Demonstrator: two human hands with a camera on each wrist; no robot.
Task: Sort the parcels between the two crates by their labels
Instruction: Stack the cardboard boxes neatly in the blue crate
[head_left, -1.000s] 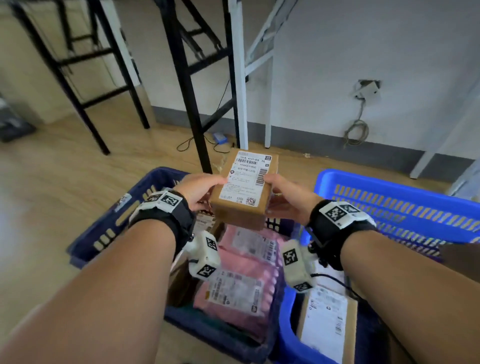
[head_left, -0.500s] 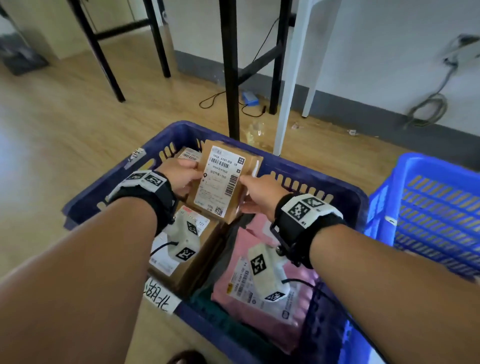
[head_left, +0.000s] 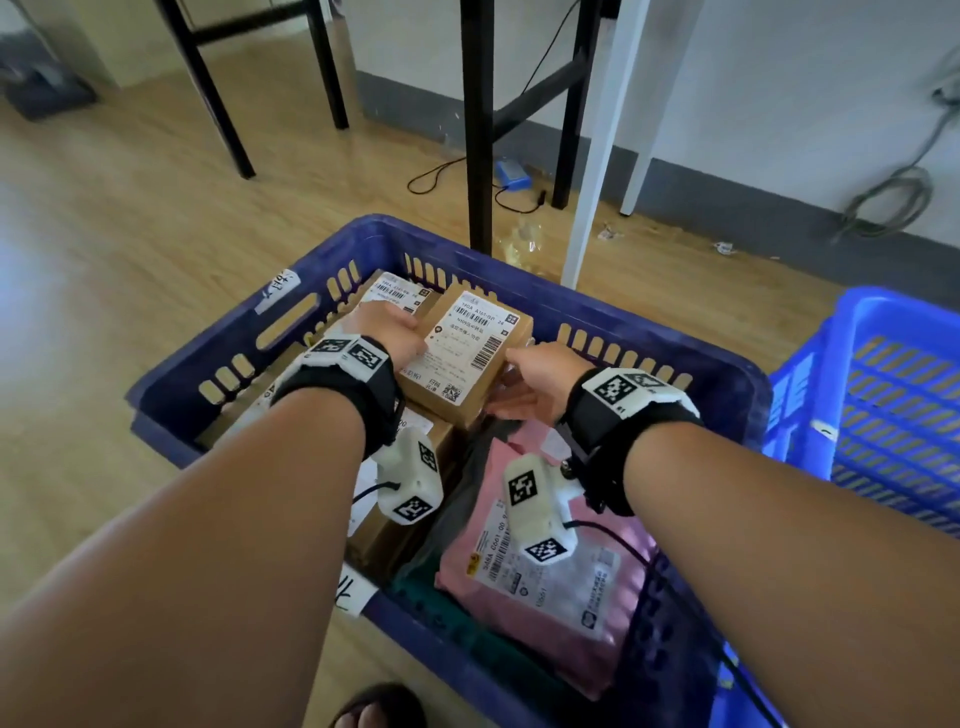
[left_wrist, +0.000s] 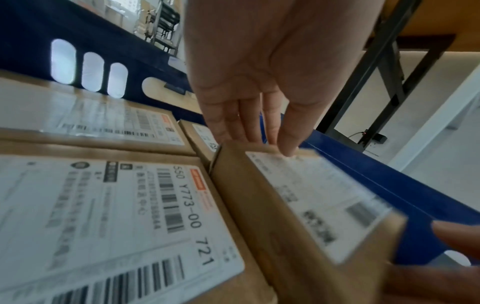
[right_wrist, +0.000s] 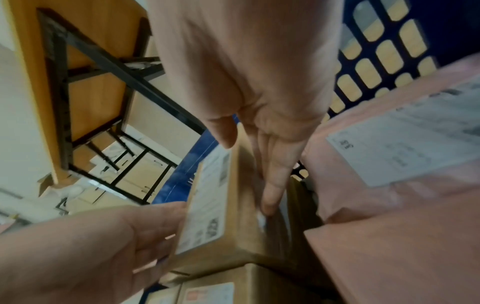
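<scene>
A small brown cardboard box (head_left: 467, 353) with a white label sits low and tilted in the back of the dark blue crate (head_left: 623, 322), on top of other labelled boxes. My left hand (head_left: 395, 332) lies with straight fingers (left_wrist: 246, 123) against the box's (left_wrist: 298, 205) left edge. My right hand (head_left: 530, 374) holds the right edge, thumb (right_wrist: 223, 131) on top and fingers (right_wrist: 272, 174) along the side of the box (right_wrist: 207, 205). The light blue crate (head_left: 883, 364) stands to the right.
Pink mailer bags (head_left: 545, 571) fill the dark crate's right half, and cardboard boxes (left_wrist: 103, 205) its left half. Black table legs (head_left: 478, 130) and a white leg (head_left: 597, 156) stand just behind the crate. Cables (head_left: 452, 171) lie on the wooden floor. A foot (head_left: 379, 709) shows at the bottom edge.
Both hands have brought the box down from chest height, label up, into the back of the dark blue crate. My view has tilted down and left with it.
</scene>
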